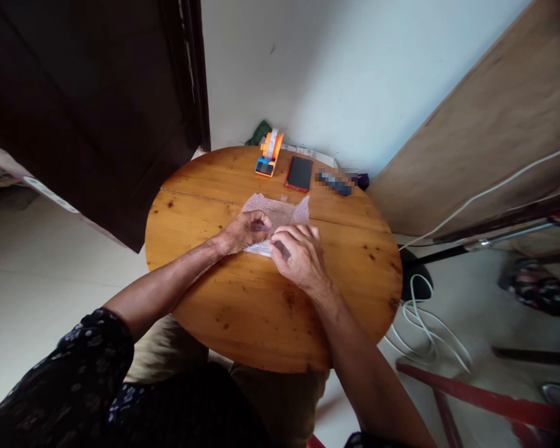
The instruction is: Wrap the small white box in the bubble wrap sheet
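A sheet of clear bubble wrap lies on the round wooden table. My left hand presses on its near left part, fingers curled over it. My right hand grips the near edge of the wrap, which is folded around a small dark object that shows only partly between my fingers. The two hands nearly touch above the wrap.
At the table's far edge stand an orange tape dispenser, a red-cased phone lying flat and a blurred dark object. White cables lie on the floor to the right. A dark door stands at left, a wooden board at right.
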A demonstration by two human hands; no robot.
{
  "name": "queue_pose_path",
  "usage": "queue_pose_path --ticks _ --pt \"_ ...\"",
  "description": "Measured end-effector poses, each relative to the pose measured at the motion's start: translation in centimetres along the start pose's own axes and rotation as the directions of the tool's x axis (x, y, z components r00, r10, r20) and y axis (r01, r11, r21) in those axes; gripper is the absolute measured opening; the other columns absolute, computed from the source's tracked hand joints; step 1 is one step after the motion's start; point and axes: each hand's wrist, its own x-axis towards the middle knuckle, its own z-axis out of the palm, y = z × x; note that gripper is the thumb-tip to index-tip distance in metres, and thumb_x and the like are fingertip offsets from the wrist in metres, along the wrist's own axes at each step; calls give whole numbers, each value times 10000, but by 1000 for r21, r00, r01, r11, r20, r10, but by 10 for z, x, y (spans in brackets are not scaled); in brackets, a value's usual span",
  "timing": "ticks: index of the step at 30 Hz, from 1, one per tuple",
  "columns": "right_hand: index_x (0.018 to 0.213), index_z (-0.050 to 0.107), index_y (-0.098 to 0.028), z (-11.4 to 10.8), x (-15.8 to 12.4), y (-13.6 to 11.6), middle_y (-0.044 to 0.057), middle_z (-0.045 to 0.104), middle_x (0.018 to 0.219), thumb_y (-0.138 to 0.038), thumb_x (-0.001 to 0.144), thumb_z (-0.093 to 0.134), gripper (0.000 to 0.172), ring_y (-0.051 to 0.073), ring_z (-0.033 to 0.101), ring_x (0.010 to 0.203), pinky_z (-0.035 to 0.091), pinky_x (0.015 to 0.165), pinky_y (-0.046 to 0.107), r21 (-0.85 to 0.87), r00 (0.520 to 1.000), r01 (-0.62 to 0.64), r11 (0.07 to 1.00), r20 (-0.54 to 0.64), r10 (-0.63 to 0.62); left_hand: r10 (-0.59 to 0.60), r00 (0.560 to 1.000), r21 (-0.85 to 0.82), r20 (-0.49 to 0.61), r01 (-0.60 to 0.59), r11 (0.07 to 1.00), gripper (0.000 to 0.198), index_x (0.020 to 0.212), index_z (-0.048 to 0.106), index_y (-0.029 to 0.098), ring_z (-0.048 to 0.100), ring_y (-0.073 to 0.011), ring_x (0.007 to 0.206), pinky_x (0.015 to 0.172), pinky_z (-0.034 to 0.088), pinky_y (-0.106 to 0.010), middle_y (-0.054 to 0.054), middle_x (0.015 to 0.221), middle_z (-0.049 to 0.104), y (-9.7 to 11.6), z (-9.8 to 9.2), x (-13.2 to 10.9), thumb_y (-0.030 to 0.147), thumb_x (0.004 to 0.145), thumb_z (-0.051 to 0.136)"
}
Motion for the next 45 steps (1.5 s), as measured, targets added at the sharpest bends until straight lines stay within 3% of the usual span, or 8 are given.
queue_pose_path --ticks 6,10,14,19,21,26,31,45 --pt "1066 712 -218 3 -1 4 91 713 1167 -335 949 567 220 272 590 1059 349 938 412 -11 994 48 999 97 -46 -55 996 17 68 54 998 284 932 632 157 529 -90 698 655 429 -219 6 837 625 7 -12 -7 293 725 771" --pt "1225 702 -225 1 -1 1 118 674 1233 -307 983 524 312 287 571 1105 351 940 421 -71 990 61 996 133 -51 -100 993 208 69 83 975 342 1050 642 169 510 -101 663 619 398 -220 26 799 609 16 -28 -13 248 725 713" --pt "1274 682 -278 1 0 -5 100 669 1181 -263 991 512 331 277 553 1080 338 940 426 -141 988 81 987 140 -61 -164 975 574 -152 222 788 304 950 685 180 516 -137 637 621 384 -249 26 713 584 19 -35 -4 140 652 649" --pt "1217 701 -247 2 1 -13 123 661 1108 -222 994 488 309 288 534 1033 317 935 452 -221 983 99 970 173 -60 -67 965 674 -254 226 703 247 893 677 190 597 -179 757 677 426 -257 -20 815 658 15 -46 -8 208 647 671" --pt "1182 707 -230 3 1 -16 133 657 1094 -205 993 481 295 288 529 1013 313 929 455 -251 984 101 963 166 -60 -73 956 656 -283 249 713 230 865 653 190 589 -160 692 624 417 -245 -16 767 658 15 -51 -19 264 654 709" --pt "1174 700 -206 6 2 -20 137 645 1106 -202 1008 450 300 282 528 1003 299 954 454 -301 987 105 948 149 -62 -466 843 395 -268 537 746 297 878 600 184 559 -138 490 475 357 -218 24 549 596 24 -50 -38 355 718 783" --pt "1181 693 -209 7 3 -22 126 648 1122 -211 1017 435 306 289 539 1036 287 979 458 -326 985 93 941 168 -39 -567 761 315 -314 647 694 241 772 596 164 470 -97 416 452 273 -220 47 472 531 34 -36 -28 308 768 789" --pt "1167 701 -197 6 6 -21 130 683 1140 -301 1017 503 270 289 560 1099 282 1005 447 -218 989 43 975 146 -11 -441 855 65 -272 474 878 55 810 640 114 556 -96 514 455 372 -202 10 621 626 46 1 -13 117 756 647"
